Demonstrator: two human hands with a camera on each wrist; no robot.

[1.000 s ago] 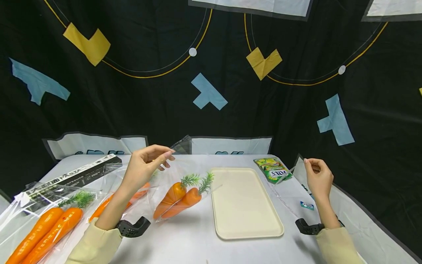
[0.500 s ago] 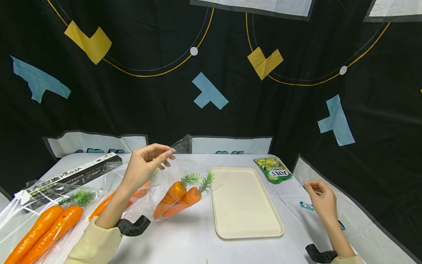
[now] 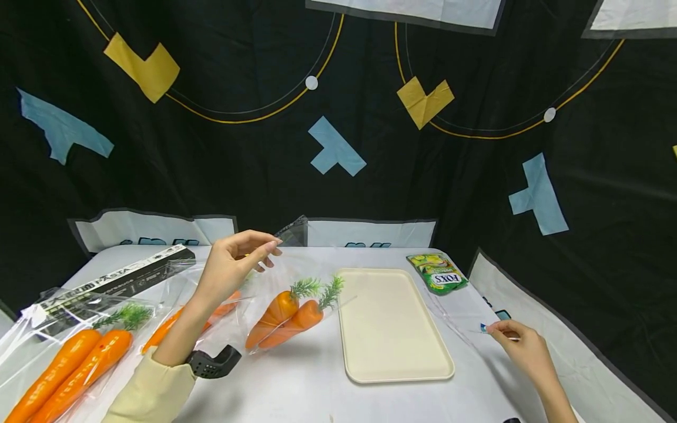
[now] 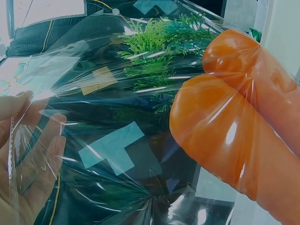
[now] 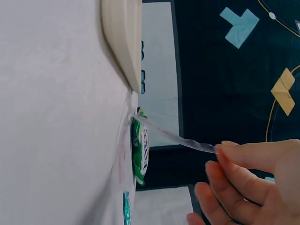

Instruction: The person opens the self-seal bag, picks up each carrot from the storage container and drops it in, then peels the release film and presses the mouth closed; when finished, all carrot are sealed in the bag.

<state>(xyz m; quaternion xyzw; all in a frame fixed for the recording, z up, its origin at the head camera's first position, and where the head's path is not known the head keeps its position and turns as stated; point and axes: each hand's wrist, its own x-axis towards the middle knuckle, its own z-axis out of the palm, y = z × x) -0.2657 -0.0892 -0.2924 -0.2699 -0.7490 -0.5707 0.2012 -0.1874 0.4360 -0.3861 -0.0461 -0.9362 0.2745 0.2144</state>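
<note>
In the head view my left hand [image 3: 227,264] is raised and pinches the top of a clear plastic bag [image 3: 240,326]. Two orange carrots [image 3: 291,320] with feathery green tops hang tilted inside it. The left wrist view shows the bag's film drawn tight from the thumb and fingers to the carrots [image 4: 225,131]. Low at the right, my right hand [image 3: 529,352] pinches one end of a thin clear plastic strip [image 5: 180,139] between thumb and forefinger. A small blue-green packet [image 3: 483,328] lies beyond its fingertips, partly covered by them.
A cream tray [image 3: 394,329] lies mid-table, with a green FOX'S packet [image 3: 440,275] behind it to the right. More bagged carrots [image 3: 79,376] and a long black-and-white pasta box [image 3: 121,279] lie at the left. A black curtain [image 3: 254,170] hangs behind.
My right hand has come down from beside the green packet toward the table's right side, with the clear strip in its fingers. The left hand and its bag have barely moved.
</note>
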